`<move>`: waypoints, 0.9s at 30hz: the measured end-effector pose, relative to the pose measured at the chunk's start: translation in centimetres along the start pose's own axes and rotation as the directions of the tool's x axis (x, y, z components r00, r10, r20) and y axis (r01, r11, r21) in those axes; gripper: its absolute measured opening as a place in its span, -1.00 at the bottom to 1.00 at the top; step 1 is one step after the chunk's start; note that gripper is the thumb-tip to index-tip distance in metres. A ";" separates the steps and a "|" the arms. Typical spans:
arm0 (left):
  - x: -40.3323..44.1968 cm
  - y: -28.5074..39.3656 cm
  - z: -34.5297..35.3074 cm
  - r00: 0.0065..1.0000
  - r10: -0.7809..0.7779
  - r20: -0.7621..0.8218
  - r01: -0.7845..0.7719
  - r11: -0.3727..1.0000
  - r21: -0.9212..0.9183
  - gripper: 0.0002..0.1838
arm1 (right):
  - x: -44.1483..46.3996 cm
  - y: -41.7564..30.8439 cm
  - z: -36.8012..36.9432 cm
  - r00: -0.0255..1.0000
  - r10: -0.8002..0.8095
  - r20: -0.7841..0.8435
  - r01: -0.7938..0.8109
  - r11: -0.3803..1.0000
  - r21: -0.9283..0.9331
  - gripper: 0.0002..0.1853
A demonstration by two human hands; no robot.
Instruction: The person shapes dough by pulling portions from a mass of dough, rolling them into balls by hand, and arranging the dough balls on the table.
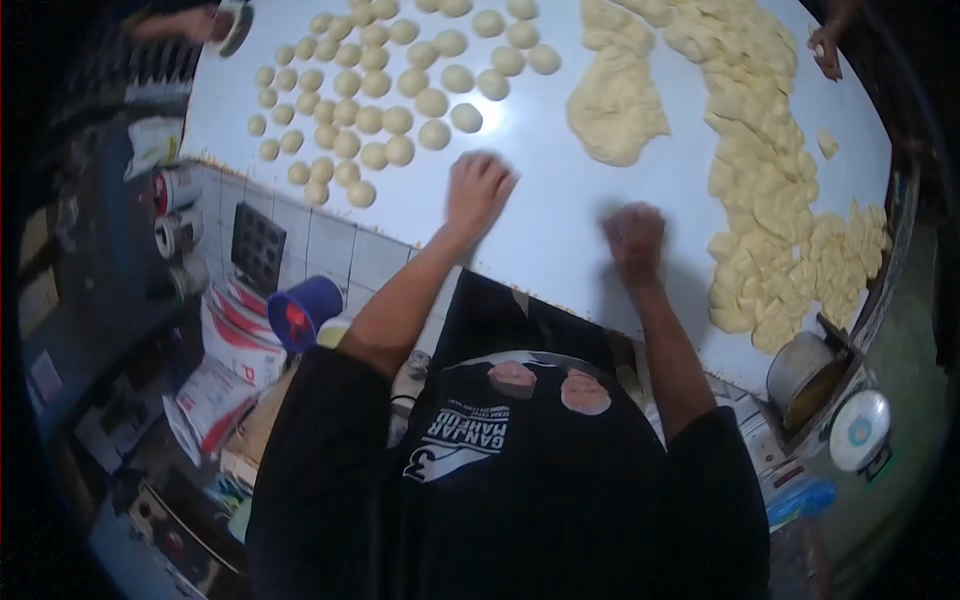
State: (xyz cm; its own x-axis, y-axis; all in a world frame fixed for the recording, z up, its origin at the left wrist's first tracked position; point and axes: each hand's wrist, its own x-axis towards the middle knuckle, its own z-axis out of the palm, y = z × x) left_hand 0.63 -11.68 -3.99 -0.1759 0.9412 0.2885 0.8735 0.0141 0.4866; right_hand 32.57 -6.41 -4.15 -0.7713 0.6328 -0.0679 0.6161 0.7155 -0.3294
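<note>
My left hand is curled palm-down on the white tabletop, just below the rounded dough balls. Whatever may lie under its fingers is hidden. My right hand is balled like a fist and smeared by motion, over or on the tabletop; its contents do not show. Beyond it lies a large flat lump of dough. To its right, many cut dough pieces form a long overlapping band down the table.
Another person's hand is at the upper right edge, and one more person's hand at the upper left. A metal pot stands by the lower right corner. A purple bucket and sacks sit below the table at left.
</note>
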 end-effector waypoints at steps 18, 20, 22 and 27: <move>-3.6 -8.6 -7.2 0.908 -0.159 0.387 0.344 0.811 -0.473 -0.53 | 47.1 -25.9 -13.4 0.908 -0.257 -0.330 0.376 0.848 0.374 -0.43; -1.2 -13.9 -11.6 0.938 -0.307 0.161 0.347 0.833 -0.432 -0.50 | 55.7 -30.9 -7.3 0.901 -0.075 -0.428 0.379 0.616 0.690 -0.50; 5.2 -20.4 -20.2 0.740 -0.636 0.217 0.572 0.427 -0.700 -0.41 | 62.4 -29.2 0.8 0.805 -0.489 -0.334 0.498 0.865 -0.067 -0.55; 16.7 -37.6 -27.7 0.698 -0.561 -0.445 0.434 0.826 -0.359 -0.58 | 54.7 -30.8 -1.3 0.798 -0.238 -0.554 0.505 0.767 0.397 -0.70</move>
State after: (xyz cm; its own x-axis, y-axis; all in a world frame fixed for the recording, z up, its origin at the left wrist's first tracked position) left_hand -47.68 -5.80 5.40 -0.8148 0.4986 0.2959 0.4821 0.2991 0.8235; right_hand -28.42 6.56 3.56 -0.6736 0.4981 0.5460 0.0195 0.7505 -0.6606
